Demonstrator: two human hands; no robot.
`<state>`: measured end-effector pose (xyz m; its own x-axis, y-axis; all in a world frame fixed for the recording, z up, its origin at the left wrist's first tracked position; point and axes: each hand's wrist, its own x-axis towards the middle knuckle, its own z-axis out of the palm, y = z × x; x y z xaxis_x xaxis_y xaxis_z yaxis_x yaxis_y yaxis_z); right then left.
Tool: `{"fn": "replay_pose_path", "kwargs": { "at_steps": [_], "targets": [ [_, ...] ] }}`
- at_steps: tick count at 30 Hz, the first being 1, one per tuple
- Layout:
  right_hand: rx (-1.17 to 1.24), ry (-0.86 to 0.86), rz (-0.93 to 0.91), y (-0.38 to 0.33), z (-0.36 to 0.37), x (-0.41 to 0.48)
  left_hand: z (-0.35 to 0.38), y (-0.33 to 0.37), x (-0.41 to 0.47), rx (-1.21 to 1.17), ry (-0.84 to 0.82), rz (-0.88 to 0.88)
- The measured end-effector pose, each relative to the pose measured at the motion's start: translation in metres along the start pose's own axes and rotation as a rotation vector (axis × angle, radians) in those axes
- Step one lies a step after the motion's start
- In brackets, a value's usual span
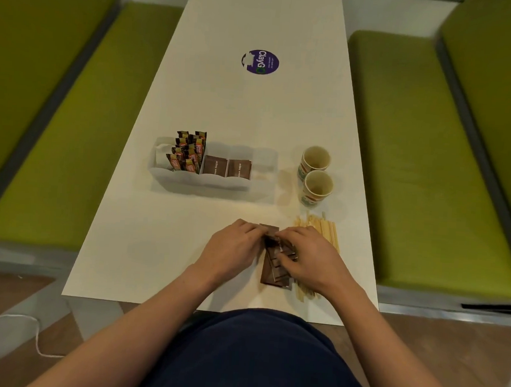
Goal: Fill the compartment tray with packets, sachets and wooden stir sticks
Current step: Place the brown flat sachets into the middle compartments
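Note:
A translucent white compartment tray [210, 182] stands mid-table. Its left part holds upright orange-and-brown stick sachets [188, 153]; two middle compartments hold brown packets [227, 167]; the right end looks pale and unclear. Near the front edge lies a pile of brown packets [273, 270]. My left hand [233, 248] and my right hand [307, 256] both press on this pile, fingers closed around its top packets. Wooden stir sticks [323, 230] lie under and beyond my right hand.
Two paper cups [315, 174] stand to the right of the tray. A round purple sticker [260, 62] sits farther up the white table [155, 247]. Green padded benches [56, 151] flank the table on both sides.

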<state>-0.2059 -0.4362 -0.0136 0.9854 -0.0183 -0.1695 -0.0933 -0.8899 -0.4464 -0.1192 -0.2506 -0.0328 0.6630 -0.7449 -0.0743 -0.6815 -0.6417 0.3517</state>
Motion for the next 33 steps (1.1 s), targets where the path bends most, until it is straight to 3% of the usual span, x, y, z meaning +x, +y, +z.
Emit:
{"fn": "replay_pose_path", "kwargs": {
  "at_steps": [5, 13, 18, 22, 26, 33],
  "targets": [
    [-0.022, -0.029, 0.034, 0.001, 0.000, 0.004, -0.006, -0.001, -0.002, -0.097, 0.040, -0.159],
    [-0.168, -0.016, -0.117, 0.009, 0.006, 0.016, -0.015, -0.019, -0.003, -0.116, 0.159, -0.204],
    [-0.217, 0.147, -0.141, 0.005, 0.007, 0.023, -0.041, -0.030, 0.000, -0.170, 0.317, -0.155],
    [0.009, 0.225, -0.018, -0.015, -0.008, 0.033, -0.083, -0.050, 0.014, -0.146, 0.461, -0.115],
    [0.391, 0.366, 0.048, -0.038, -0.018, 0.043, -0.121, -0.072, 0.036, -0.034, 0.500, -0.164],
    [0.861, 0.554, 0.247, -0.065, -0.021, 0.058, -0.145, -0.096, 0.071, 0.135, 0.204, -0.224]
  ]
}}
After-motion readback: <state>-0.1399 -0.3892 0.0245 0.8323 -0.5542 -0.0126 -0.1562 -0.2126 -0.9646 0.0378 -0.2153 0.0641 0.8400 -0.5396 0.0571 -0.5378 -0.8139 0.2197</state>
